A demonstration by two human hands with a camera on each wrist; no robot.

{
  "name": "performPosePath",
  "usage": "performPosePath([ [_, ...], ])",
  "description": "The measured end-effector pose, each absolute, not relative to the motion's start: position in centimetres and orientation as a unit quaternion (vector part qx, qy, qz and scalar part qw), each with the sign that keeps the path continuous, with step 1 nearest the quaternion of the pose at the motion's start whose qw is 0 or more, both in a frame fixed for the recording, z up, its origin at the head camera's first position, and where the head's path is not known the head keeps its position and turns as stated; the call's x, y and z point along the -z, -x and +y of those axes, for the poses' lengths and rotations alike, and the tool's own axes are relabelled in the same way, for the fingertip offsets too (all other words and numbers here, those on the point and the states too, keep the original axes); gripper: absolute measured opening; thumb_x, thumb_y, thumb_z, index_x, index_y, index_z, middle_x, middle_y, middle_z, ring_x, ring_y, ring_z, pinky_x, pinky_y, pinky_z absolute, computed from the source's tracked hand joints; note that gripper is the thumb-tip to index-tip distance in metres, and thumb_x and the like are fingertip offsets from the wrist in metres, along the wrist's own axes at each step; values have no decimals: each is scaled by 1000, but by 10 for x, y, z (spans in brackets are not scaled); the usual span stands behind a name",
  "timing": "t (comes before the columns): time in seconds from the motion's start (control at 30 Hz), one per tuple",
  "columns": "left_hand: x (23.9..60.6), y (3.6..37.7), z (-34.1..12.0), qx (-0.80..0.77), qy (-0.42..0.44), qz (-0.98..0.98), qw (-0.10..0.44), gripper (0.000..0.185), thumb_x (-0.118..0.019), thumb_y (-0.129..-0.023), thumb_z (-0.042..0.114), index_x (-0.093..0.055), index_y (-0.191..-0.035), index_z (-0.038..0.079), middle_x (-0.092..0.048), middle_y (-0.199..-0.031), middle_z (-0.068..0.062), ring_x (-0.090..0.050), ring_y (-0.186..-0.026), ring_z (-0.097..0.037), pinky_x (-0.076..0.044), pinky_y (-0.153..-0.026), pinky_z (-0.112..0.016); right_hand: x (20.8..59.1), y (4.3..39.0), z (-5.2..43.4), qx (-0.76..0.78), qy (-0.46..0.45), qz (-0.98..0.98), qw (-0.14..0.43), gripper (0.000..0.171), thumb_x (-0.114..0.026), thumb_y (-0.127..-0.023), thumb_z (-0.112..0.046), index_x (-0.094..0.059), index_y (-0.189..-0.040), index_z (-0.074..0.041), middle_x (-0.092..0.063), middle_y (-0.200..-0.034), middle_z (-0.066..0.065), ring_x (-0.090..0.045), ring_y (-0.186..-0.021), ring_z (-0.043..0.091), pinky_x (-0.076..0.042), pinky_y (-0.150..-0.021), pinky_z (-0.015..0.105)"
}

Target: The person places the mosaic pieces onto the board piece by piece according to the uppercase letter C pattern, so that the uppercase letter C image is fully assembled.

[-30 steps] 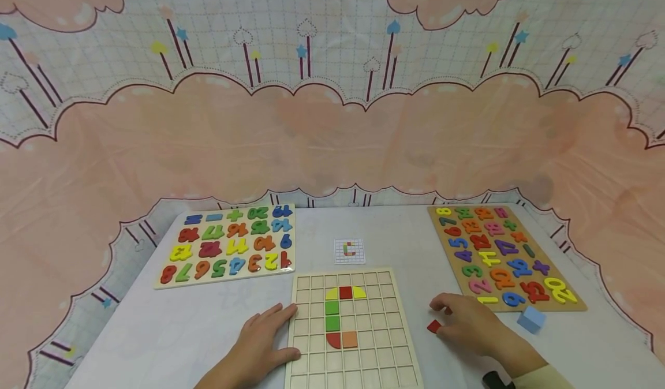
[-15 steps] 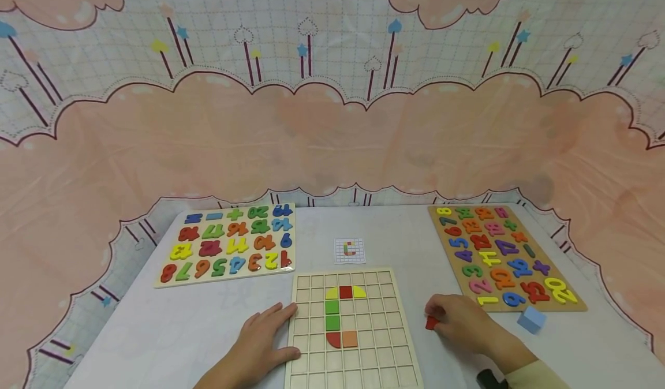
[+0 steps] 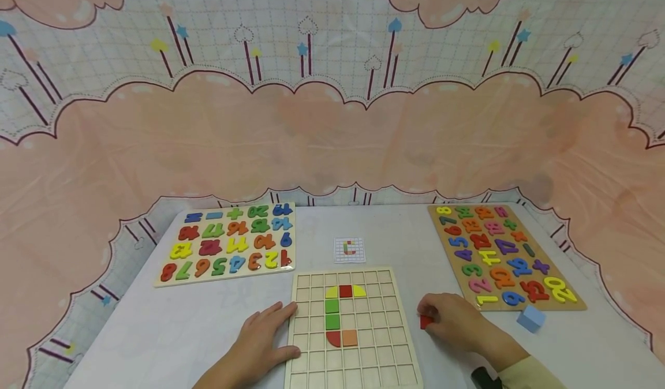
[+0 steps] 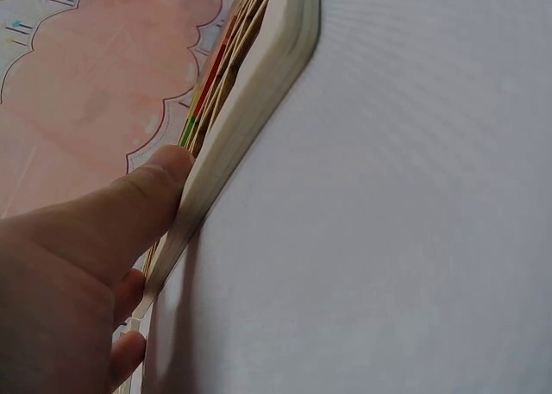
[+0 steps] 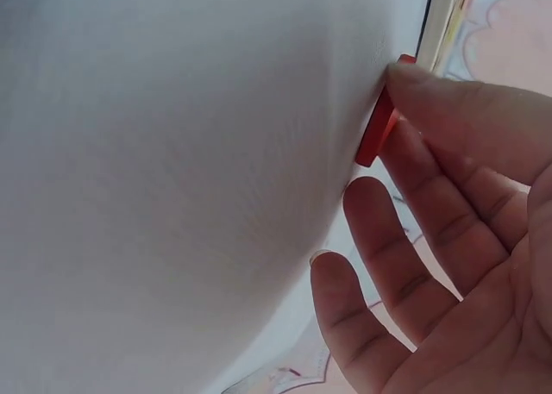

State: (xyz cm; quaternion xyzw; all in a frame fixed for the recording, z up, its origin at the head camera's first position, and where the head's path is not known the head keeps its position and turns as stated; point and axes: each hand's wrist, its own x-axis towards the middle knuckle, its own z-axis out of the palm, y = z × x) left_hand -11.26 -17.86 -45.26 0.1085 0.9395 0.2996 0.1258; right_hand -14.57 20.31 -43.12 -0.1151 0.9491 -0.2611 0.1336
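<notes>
A wooden grid board [image 3: 379, 355] lies at the front middle of the table. Set in its cells are a red square [image 3: 345, 291], a yellow quarter-round on each side of it, two green squares [image 3: 332, 314] below, a red quarter-round [image 3: 334, 338] and an orange square [image 3: 350, 337]. My left hand [image 3: 260, 337] rests at the board's left edge, fingers extended; its thumb touches the rim in the left wrist view. To the right of the board, my right hand [image 3: 457, 322] pinches a red tile [image 5: 378, 131] between thumb and finger, low over the table; the other fingers spread loosely.
A small pattern card [image 3: 350, 250] lies behind the board. A number puzzle board [image 3: 200, 279] stands back left, and another number puzzle [image 3: 452, 245] lies to the right. Near the right forearm sits a light blue block [image 3: 531, 318]. A printed curtain hangs behind the table.
My right hand has taken the red tile between its fingers and shifted it a little left, toward the board. The left hand has stayed in place.
</notes>
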Motion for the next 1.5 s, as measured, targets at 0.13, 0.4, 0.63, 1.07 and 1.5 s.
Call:
performPosePath([
  [0.13, 453, 113, -179, -298, -107, 940, 126, 82, -84, -78, 44, -53, -144, 8, -52, -145, -15, -37, -140, -42, -20, -110, -69, 432, 146, 202, 258, 123, 949, 136, 22, -83, -80, -9, -69, -94, -17, -60, -82, -9, -54, -78, 14, -51, -78, 40],
  [0.4, 454, 112, -179, -295, -110, 942, 119, 81, -84, -78, 44, -53, -144, 8, -52, -145, -15, -37, -140, -41, -21, -110, -68, 431, 145, 197, 245, 145, 950, 126, 19, -80, -82, -8, -68, -94, -17, -59, -81, -9, -53, -76, 13, -50, -74, 38],
  [0.63, 453, 113, -179, -294, -112, 942, 119, 81, -84, -78, 43, -53, -144, 8, -52, -145, -15, -37, -140, -41, -21, -110, -68, 430, 145, 192, 236, 159, 951, 120, 18, -79, -83, -7, -67, -92, -17, -58, -79, -9, -52, -75, 13, -49, -71, 37],
  [1.07, 453, 114, -177, -290, -100, 943, 127, 82, -84, -77, 44, -53, -144, 8, -53, -145, -14, -36, -140, -41, -20, -110, -68, 418, 143, 170, 260, 198, 937, 126, 16, -78, -83, -9, -67, -92, -16, -58, -78, -11, -53, -75, 13, -47, -68, 34],
  [1.5, 453, 114, -178, -292, -99, 943, 128, 82, -85, -77, 44, -53, -144, 8, -53, -144, -15, -37, -140, -42, -20, -110, -69, 419, 141, 141, 256, 240, 927, 132, 15, -79, -82, -13, -67, -91, -17, -56, -80, -12, -52, -77, 12, -47, -70, 35],
])
